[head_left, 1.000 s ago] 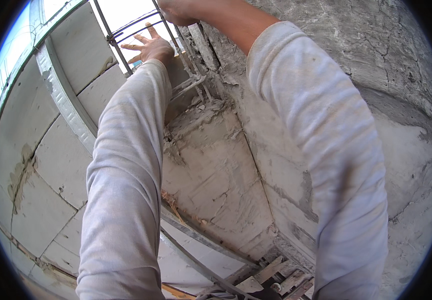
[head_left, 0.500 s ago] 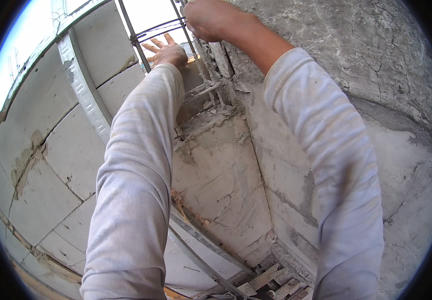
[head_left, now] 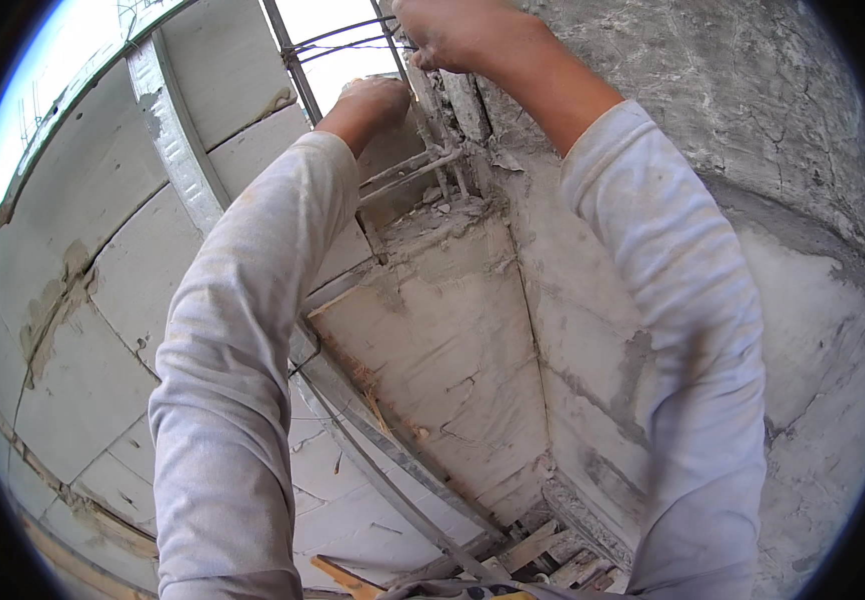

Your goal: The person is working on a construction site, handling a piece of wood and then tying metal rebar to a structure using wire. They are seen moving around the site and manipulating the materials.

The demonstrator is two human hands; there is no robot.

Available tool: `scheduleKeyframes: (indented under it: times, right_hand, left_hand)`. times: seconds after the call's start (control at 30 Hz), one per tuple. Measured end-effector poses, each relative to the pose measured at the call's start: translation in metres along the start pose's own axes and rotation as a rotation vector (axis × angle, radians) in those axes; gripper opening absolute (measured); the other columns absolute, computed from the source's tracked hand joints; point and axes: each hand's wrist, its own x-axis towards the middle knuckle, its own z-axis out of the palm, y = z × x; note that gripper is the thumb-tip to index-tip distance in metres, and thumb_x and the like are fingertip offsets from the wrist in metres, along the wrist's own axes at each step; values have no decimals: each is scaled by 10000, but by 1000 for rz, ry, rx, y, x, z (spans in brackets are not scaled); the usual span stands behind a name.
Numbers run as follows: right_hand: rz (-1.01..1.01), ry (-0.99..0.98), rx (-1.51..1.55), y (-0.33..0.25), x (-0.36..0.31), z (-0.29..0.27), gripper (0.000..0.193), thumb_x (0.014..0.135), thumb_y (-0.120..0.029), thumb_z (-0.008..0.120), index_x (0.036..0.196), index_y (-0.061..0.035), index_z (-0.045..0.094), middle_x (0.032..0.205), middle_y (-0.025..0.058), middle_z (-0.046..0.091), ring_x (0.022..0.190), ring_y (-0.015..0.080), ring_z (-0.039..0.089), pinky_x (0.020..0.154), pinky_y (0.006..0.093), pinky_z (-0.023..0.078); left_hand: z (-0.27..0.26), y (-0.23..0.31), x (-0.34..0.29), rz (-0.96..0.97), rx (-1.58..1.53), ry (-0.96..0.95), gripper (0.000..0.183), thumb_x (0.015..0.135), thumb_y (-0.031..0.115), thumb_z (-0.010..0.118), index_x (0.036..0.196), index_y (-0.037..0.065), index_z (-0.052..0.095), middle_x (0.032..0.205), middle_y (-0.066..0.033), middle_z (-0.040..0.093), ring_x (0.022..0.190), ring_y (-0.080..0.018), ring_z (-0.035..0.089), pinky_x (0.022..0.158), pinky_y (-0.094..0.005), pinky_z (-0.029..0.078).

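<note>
Both my arms, in pale long sleeves, reach up to a rebar cage of upright bars joined by thin cross ties. My left hand is closed beside the cage's right-hand upright, its fingertips turned away from view. Above and to the right, my right hand is closed with bent fingers close to the same upright, partly cut off by the top edge. What either hand grips is hidden. Below the hands, bent bars stick out above a rough mortar ledge.
A light block wall with mortar joints fills the left, crossed by a perforated metal strip. Rough grey concrete stands at upper right. Below the ledge is a boxed panel beside long metal rails. Wood scraps lie at the bottom.
My left hand, spread open before, has closed and moved right toward the upright bar. My right hand stays closed near the bar. The whole view has shifted slightly.
</note>
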Motion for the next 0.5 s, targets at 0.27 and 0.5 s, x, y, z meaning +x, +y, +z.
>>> scheduleKeyframes:
  times: [0.27,0.5]
  right_hand:
    - [-64,24,-36,-5,-40,-37,586,707,-200,828,1205,-54,556,1175,222,549,1054,389,616,890,458,531]
    - [-102,59,-116,-23,-28,-32,904,666,-279,877,1441,-135,435,1419,244,469,1325,409,455,1027,468,463]
  left_hand:
    - [-26,15,-161,367,-60,224,328,865,-55,498,1164,-60,631,1147,-220,671,1083,-352,638,959,-421,509]
    - [-19,-56,-356,159,-487,273,305,976,79,525,1255,28,637,1289,-142,646,1190,-304,612,1044,-385,463]
